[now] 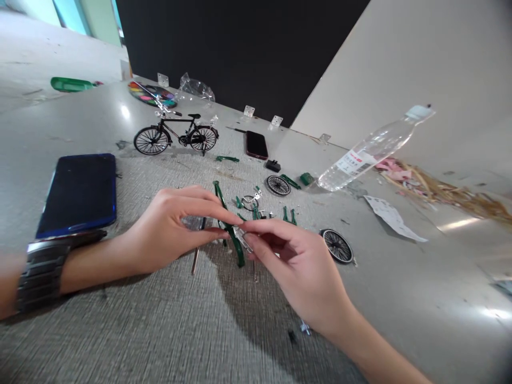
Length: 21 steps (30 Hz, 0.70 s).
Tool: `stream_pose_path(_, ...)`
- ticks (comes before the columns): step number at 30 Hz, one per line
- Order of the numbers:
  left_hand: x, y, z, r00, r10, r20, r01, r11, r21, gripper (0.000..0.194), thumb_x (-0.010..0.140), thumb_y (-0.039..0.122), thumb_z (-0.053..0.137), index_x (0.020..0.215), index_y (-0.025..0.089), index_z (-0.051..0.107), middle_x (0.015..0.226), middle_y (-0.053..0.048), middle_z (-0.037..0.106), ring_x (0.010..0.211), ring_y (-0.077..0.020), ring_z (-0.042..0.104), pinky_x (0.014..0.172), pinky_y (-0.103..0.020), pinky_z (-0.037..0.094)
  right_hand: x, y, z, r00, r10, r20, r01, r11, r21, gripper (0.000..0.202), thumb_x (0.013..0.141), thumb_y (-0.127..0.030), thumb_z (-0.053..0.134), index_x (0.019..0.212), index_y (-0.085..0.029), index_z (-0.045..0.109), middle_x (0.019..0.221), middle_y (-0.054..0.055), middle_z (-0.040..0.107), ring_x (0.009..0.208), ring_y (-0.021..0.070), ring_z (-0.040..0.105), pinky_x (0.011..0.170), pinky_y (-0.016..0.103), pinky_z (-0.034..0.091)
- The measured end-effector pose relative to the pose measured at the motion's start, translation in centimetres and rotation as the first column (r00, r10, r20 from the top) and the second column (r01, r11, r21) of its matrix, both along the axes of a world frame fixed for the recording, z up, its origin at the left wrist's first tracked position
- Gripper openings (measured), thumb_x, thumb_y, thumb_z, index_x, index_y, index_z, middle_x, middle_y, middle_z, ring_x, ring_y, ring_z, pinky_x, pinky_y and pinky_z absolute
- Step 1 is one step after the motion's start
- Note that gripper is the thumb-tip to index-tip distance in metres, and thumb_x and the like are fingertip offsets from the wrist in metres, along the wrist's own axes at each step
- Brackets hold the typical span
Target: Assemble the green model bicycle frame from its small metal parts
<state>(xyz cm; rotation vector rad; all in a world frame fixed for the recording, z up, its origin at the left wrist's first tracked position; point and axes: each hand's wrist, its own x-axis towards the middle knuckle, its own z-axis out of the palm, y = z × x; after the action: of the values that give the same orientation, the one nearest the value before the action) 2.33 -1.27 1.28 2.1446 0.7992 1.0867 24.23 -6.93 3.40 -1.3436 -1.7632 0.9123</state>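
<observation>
My left hand point(176, 226), with a dark watch point(42, 272) at its wrist, pinches a green model bicycle frame point(239, 252) between thumb and fingers. Against that frame my right hand point(296, 250) presses a small silver part point(242, 238), whose exact kind is partly hidden by the fingers. Just beyond the hands lie a chainring-like silver ring point(250, 202), several small green pieces point(290, 215) and a spoked wheel point(278, 185). Another wheel point(337, 246) rests right of my right hand. A thin rod point(195, 261) lies below my left hand.
An assembled black model bicycle point(180, 133) stands at the back left. A blue phone point(78, 192) lies on the left, a smaller phone point(256, 145) at the back. A plastic bottle point(368, 152), a paper sheet point(394, 217) and a paint palette point(152, 96) are also there.
</observation>
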Motion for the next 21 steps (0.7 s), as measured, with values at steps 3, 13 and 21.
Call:
stream_pose_path(3,0.05,-0.22,0.10,0.999,0.034,-0.015,-0.033,0.999,0.037,0.016,0.088,0.025,0.075,0.102,0.030,0.082,0.089,0.000,0.076,0.079,-0.0148,0.068,0.070,-0.025,0.052,-0.08,-0.13,-0.05,0.996,-0.015,0.082,0.008,0.996,0.089,0.012,0.092,-0.027,0.071,0.102,-0.025,0.078,0.089,0.000,0.076,0.071,0.0116,0.068,0.067,0.026,0.055)
stream_pose_path(13,0.24,-0.36,-0.05,0.997,0.083,-0.010,-0.081,0.992,0.096,0.022,0.087,0.019,0.075,0.105,0.029,0.082,0.091,0.000,0.076,0.081,-0.0139,0.069,0.073,-0.023,0.053,-0.70,-0.39,-0.04,0.975,-0.020,0.222,-0.047,0.954,0.295,0.020,0.085,-0.022,0.079,0.104,-0.019,0.074,0.091,0.001,0.075,0.071,0.0115,0.067,0.066,0.025,0.056)
stream_pose_path(21,0.25,-0.31,0.00,0.993,0.117,-0.030,-0.115,0.992,0.044,0.021,0.089,0.020,0.072,0.105,0.029,0.081,0.093,0.001,0.078,0.082,-0.0140,0.072,0.072,-0.023,0.055,-0.70,-0.43,-0.45,0.966,0.006,0.257,-0.106,0.921,0.376,0.024,0.088,-0.017,0.076,0.113,-0.017,0.073,0.100,0.004,0.073,0.075,0.0114,0.068,0.073,0.024,0.058)
